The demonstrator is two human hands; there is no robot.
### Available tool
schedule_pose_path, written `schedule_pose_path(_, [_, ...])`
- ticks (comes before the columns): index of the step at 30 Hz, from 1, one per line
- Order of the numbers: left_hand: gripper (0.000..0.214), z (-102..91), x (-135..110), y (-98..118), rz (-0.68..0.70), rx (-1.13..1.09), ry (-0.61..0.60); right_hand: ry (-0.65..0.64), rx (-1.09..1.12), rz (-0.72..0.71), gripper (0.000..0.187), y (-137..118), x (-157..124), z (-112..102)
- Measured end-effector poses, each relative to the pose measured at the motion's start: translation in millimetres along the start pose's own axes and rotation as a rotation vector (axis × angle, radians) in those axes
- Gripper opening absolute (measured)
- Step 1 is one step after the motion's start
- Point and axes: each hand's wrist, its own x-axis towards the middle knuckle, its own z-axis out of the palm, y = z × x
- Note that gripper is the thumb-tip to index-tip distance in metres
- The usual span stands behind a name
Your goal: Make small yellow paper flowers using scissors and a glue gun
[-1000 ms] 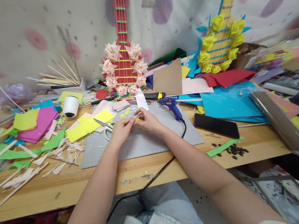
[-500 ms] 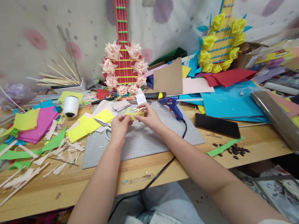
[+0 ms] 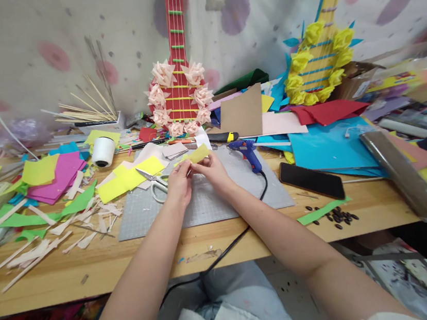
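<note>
Between my two hands, above the grey cutting mat (image 3: 227,205), is a strip of yellow paper (image 3: 199,154). My left hand (image 3: 180,181) pinches its lower edge from the left, and my right hand (image 3: 210,170) pinches it from the right, with the fingertips of both close together. The strip stands up behind the fingers, its lower part hidden by them. Just left of my left hand lie scissors (image 3: 157,183), partly open, beside flat yellow sheets (image 3: 132,179). A blue glue gun (image 3: 248,154) rests on the mat to the right of my right hand.
A red paper guitar (image 3: 180,99) with pink flowers and a yellow one (image 3: 317,67) lean at the back. A white thread spool (image 3: 103,151) and paper scraps (image 3: 88,217) lie left. A phone (image 3: 311,180), black beads (image 3: 340,215) and blue sheets (image 3: 331,148) lie right. A black cord (image 3: 231,243) crosses the table's front.
The yellow strip has been raised and tilted, showing more above my fingers. My hands have come closer together, the left one shifting right. The scissors are now more exposed.
</note>
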Motion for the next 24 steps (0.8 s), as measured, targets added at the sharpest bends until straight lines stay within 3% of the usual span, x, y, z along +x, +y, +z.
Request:
schedule_pose_path(6, [0.017,-4.0,-2,2,-0.033,0.049,-0.076,0.017,0.021,0.099,0.049,-6,1,-9])
schedule_pose_path(10, [0.017,-6.4,-2,2,0.0,0.094,-0.072,-0.04,0.003,0.178,0.044,-9,0,-10])
schedule_pose_path(13, [0.017,-8.0,-1,1,0.009,0.077,-0.031,-0.049,-0.011,0.167,0.036,-12,-2,-10])
schedule_pose_path(17, [0.019,-9.4,1,0,0.024,0.049,0.015,0.042,-0.016,0.121,0.025,-14,-4,-8])
schedule_pose_path(24, [0.025,-9.9,6,-6,0.105,0.114,0.119,0.08,-0.075,0.044,0.023,-12,-8,-3])
